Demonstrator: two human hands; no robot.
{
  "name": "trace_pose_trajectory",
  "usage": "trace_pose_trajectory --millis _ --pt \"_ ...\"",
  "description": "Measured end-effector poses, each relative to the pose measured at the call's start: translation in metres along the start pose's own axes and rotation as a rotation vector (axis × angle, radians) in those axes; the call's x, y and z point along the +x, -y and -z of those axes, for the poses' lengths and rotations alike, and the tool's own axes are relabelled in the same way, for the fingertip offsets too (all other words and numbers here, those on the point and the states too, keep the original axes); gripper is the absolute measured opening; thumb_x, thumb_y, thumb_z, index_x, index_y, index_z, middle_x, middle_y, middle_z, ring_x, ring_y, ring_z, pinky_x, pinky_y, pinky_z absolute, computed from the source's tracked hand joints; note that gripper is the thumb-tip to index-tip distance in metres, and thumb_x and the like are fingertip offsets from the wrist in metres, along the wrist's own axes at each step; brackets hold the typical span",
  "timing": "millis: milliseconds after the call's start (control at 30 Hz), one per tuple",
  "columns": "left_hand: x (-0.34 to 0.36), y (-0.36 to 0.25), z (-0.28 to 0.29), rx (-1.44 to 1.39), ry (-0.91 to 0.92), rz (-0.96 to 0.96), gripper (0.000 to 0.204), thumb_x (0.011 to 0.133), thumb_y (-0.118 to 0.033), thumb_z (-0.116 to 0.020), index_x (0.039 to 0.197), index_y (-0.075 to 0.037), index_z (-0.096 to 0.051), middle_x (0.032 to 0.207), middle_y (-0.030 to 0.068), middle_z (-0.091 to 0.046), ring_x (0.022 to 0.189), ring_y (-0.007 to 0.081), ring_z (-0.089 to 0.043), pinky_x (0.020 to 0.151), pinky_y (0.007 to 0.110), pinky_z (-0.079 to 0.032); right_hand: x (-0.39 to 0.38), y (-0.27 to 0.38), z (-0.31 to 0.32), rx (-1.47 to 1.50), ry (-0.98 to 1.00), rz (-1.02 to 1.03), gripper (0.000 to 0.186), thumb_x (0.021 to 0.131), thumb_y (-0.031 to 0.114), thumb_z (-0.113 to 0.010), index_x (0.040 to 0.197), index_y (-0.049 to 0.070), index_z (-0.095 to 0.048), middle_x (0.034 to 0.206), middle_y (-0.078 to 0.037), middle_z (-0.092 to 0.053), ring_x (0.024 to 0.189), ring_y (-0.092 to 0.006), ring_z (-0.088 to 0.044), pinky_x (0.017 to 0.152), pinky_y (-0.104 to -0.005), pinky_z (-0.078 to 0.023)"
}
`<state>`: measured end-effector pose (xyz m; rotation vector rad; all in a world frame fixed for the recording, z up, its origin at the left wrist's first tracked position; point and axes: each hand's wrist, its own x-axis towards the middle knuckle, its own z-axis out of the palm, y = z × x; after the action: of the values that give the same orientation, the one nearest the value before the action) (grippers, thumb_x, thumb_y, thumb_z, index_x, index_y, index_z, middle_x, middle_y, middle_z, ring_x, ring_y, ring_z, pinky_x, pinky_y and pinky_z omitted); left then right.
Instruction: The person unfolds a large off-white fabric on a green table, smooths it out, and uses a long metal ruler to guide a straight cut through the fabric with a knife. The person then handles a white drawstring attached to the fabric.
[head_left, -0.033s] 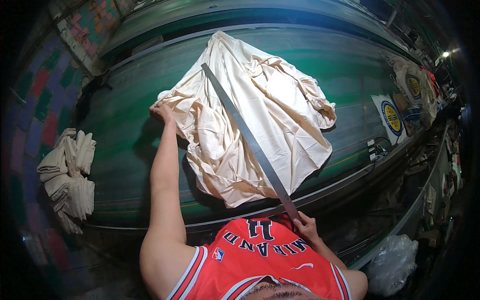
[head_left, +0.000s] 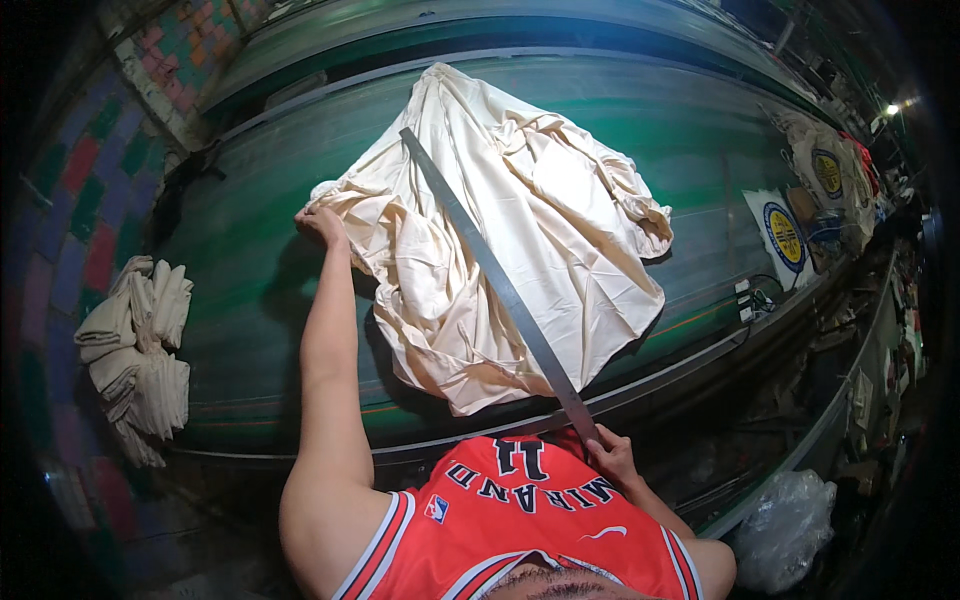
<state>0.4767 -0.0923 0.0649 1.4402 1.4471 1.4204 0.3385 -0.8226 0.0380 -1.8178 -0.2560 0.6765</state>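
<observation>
A large rumpled cream cloth [head_left: 540, 250] is spread on the long green table. My left hand [head_left: 321, 221], at the end of my stretched arm, has its fingers closed on the gathered left edge of this cloth. A long flat metal bar [head_left: 482, 250], like a straightedge, lies diagonally across the cloth from its upper part down past the near edge. My right hand [head_left: 610, 450] grips the bar's lower end, just beyond the table edge, in front of my red jersey.
Folded cream cloths [head_left: 135, 340] lie at the left end, beside a painted block wall [head_left: 100, 200]. Printed pieces [head_left: 783, 235] and a cable with a power strip [head_left: 745, 305] are at the right. A clear plastic bundle [head_left: 785, 525] sits low right. Another green table runs beyond.
My left hand has moved very slightly leftward with the cloth's edge, and the bar's far end has shifted a touch left. The rest looks the same.
</observation>
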Motion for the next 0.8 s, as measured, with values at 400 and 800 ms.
trace_pose_trajectory --millis 400,800 --pt "0.041 0.049 -0.003 -0.760 0.106 0.528 0.040 0.096 -0.011 -0.034 0.123 0.006 -0.059 0.128 0.0169 -0.063 0.103 0.0281 -0.069 0.082 0.042 -0.061 -0.014 -0.011 0.033 -0.051 -0.030 0.084 0.018 0.091 0.010 -0.070 0.107 0.003 -0.071 0.065 0.002 -0.063 0.055 -0.0044 -0.060 0.049 -0.0242 -0.046" --pt "-0.041 -0.004 0.043 -0.348 0.836 0.126 0.014 0.086 -0.017 -0.067 0.091 -0.004 -0.068 0.086 0.0035 -0.066 0.079 0.0151 -0.064 0.073 0.031 -0.051 0.062 0.008 0.002 -0.175 -0.013 0.132 0.022 0.093 0.015 -0.067 0.112 0.004 -0.069 0.064 -0.002 -0.063 0.058 -0.0061 -0.058 0.052 -0.0272 -0.046"
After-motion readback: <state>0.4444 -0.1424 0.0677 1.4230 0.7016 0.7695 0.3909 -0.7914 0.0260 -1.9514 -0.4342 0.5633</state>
